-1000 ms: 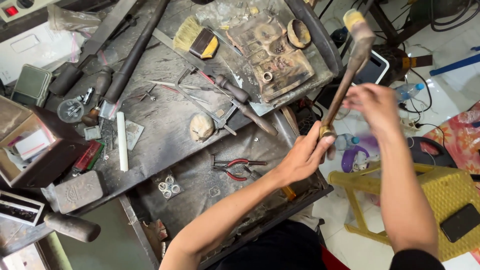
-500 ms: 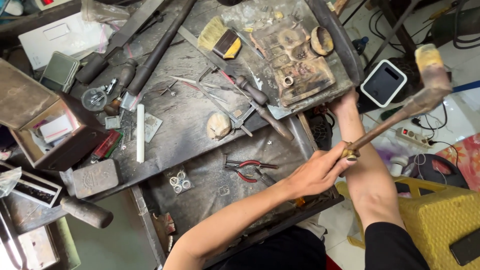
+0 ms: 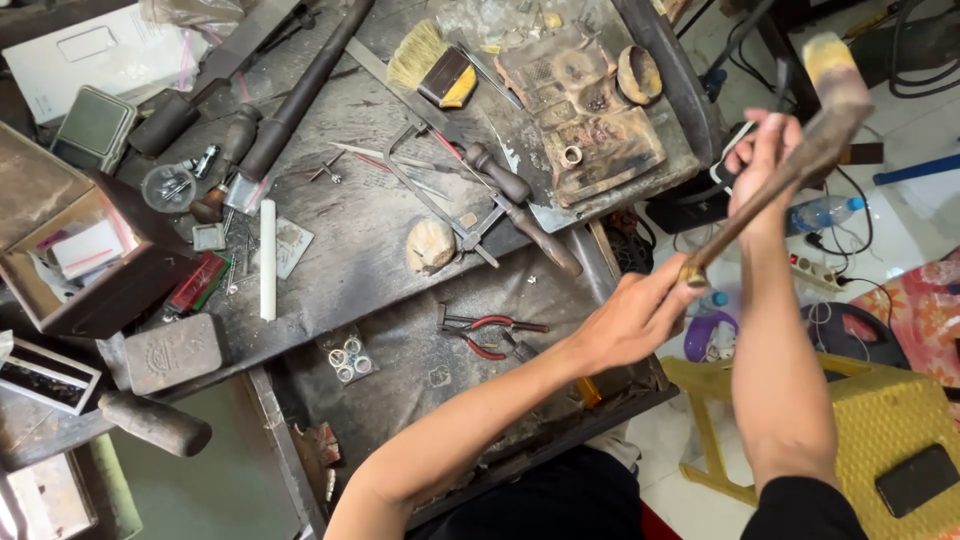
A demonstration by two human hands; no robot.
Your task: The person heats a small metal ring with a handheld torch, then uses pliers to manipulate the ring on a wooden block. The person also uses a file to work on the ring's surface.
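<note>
My left hand (image 3: 635, 322) grips the lower, metal-capped end of a long tapered brown rod (image 3: 775, 185). The rod slants up to the right, beyond the bench's right edge, and ends in a pale yellowish tip (image 3: 830, 55). My right hand (image 3: 762, 165) is raised behind the rod's middle, with its fingers curled against the rod. A thin dark strip rises from those fingers; I cannot tell what it is. Red-handled pliers (image 3: 490, 335) lie on the lower bench shelf just left of my left forearm.
The cluttered workbench (image 3: 370, 215) holds a saw frame (image 3: 450, 190), a brush (image 3: 435, 65), a scorched block (image 3: 590, 120), a white stick (image 3: 267, 258) and an open wooden box (image 3: 70, 255). A yellow stool (image 3: 890, 420) with a phone stands at the lower right.
My right hand has come up from beneath the rod onto its middle. The rod stays tilted to the right with my left hand still on its lower end. The view has shifted slightly.
</note>
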